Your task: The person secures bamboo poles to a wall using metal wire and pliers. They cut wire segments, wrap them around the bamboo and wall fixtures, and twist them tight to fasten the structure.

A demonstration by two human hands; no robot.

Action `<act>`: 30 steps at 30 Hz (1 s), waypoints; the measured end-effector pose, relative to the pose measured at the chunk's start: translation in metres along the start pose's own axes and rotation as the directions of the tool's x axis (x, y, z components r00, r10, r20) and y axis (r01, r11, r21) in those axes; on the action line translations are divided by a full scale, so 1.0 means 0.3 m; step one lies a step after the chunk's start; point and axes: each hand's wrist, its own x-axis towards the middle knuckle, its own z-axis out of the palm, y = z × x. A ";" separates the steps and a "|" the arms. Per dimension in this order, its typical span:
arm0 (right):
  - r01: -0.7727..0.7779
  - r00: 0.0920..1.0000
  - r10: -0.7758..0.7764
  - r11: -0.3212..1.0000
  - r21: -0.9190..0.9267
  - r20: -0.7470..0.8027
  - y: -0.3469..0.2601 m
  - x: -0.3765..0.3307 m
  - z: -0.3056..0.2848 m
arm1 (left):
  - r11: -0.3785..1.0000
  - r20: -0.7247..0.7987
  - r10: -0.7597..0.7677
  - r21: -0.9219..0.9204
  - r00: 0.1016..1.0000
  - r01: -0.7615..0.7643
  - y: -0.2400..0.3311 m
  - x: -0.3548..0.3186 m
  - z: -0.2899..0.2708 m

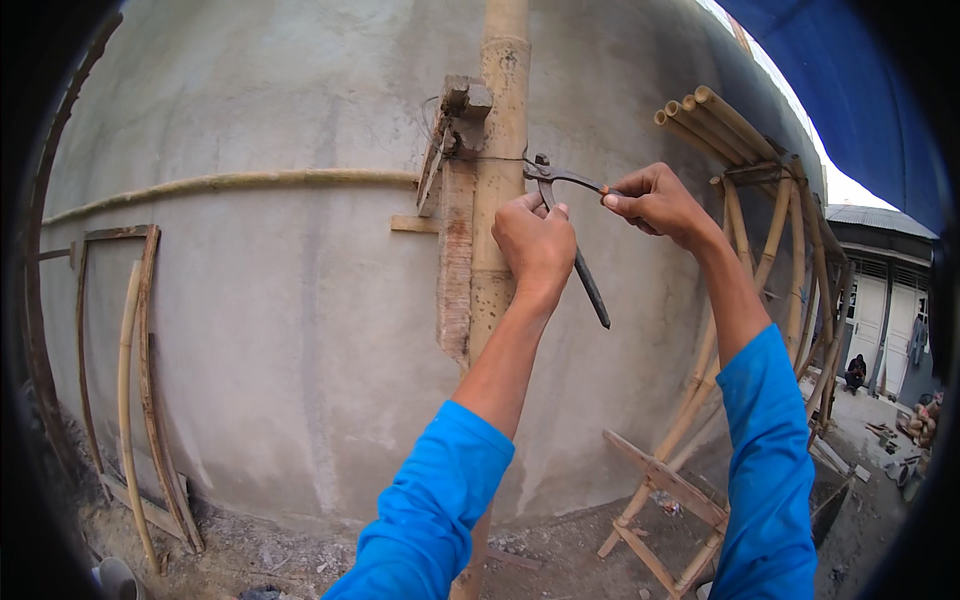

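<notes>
Black pincers (546, 174) are at an upright bamboo pole (497, 215), their jaws at a thin wire (500, 159) that runs round the pole and a wooden plank (456, 255) beside it. My left hand (536, 240) is closed on the pincers just below the jaws, and one long handle sticks out beneath it, slanting down to the right. With its fingers pinched together, my right hand (657, 205) grips the end of the other handle, which points right. Wooden blocks (466, 112) sit at the plank's top, with a loose wire loop next to them.
Behind the pole stands a grey plastered wall (300, 300), crossed at left by a horizontal bamboo pole (240, 181). A bamboo frame (790, 230) bearing several poles rises on the right. Wooden strips (160, 400) lean at left. In the distance a person (855, 373) sits near white doors.
</notes>
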 end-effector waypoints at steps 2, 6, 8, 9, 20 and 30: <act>0.009 1.000 -0.009 1.000 -0.010 -0.011 0.001 0.005 0.002 | 0.999 -0.005 0.037 0.003 0.999 -0.037 -0.015 0.013 -0.003; 0.065 0.994 -0.076 0.989 -0.134 -0.073 -0.036 -0.005 0.004 | 0.999 0.007 0.040 0.014 0.999 -0.040 -0.021 0.017 -0.014; 0.105 0.985 -0.126 0.979 -0.173 -0.115 -0.039 -0.018 0.013 | 0.994 -0.003 0.078 0.079 0.997 -0.077 -0.009 0.008 -0.015; 0.117 0.980 -0.143 0.976 -0.182 -0.138 -0.041 -0.022 0.025 | 0.996 -0.003 0.066 0.057 0.998 -0.065 -0.004 0.008 -0.021; 0.122 0.972 -0.150 0.980 -0.158 -0.179 -0.058 -0.043 0.069 | 0.998 0.014 0.003 -0.059 1.000 -0.002 0.015 0.034 -0.029; 0.007 0.999 -0.009 0.998 -0.063 -0.033 -0.111 -0.100 0.078 | 0.946 0.078 -0.141 -0.284 0.987 0.157 0.056 0.029 -0.006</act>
